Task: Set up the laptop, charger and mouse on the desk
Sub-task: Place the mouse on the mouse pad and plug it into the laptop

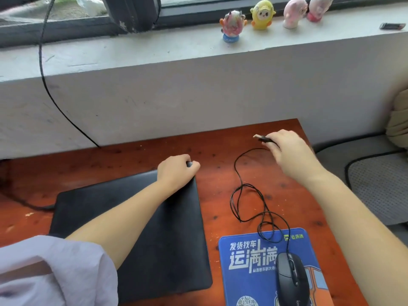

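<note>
1. Head view looks down on a reddish-brown wooden desk (123, 164), set against a white wall below a window ledge.
2. Lying closed and flat on the desk's left half is a black rectangular laptop (141, 235), its long axis running side to side. A dark cable, probably the charger lead (28, 205), meets its left edge.
3. To the laptop's right lies a blue printed mouse pad (247, 272). A black corded mouse (291, 281) sits on its right part, and its thin black cord (239, 195) loops across the bare wood toward the far right.
4. At the laptop's far right corner, the left hand (176, 171) is curled over it, fingers closed on the edge, apparently steadying it.
5. Raised above the desk, the right hand (291, 153) pinches the mouse's black USB plug (263, 138) between thumb and fingertips. Its metal tip points left, toward the laptop.
6. That corner lies left of the plug and slightly nearer the person, so the right hand is nearer any port on the laptop's right side. No port is visible; plugging in looks like the step in hand.
</note>
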The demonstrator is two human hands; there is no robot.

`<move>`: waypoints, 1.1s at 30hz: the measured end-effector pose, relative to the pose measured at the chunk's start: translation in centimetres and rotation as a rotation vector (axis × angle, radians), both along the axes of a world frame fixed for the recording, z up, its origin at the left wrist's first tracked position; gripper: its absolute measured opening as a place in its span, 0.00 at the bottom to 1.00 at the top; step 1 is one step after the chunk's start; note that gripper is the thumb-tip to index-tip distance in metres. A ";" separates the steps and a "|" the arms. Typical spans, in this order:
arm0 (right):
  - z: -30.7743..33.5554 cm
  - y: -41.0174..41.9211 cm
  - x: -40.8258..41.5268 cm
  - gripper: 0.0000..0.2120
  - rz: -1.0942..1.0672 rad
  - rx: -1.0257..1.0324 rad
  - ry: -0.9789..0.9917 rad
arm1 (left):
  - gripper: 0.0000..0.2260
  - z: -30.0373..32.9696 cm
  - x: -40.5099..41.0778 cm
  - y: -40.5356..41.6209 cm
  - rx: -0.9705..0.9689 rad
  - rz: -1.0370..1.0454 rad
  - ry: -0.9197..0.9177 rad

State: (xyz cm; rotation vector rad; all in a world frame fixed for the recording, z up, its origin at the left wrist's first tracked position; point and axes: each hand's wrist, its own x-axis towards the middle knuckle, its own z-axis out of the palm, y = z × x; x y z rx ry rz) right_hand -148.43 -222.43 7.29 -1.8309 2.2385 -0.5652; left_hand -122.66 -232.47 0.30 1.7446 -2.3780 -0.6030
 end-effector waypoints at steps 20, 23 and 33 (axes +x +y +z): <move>-3.0 -0.2 10.1 0.08 0.313 0.247 -0.909 | 0.14 3.8 1.2 0.5 -0.058 0.043 0.114; -3.3 -0.2 10.4 0.07 0.291 0.230 -0.906 | 0.14 4.0 1.2 0.6 -0.054 0.037 0.124; -3.5 0.6 11.0 0.05 0.328 0.118 -0.594 | 0.12 4.3 1.3 0.7 -0.036 0.025 0.132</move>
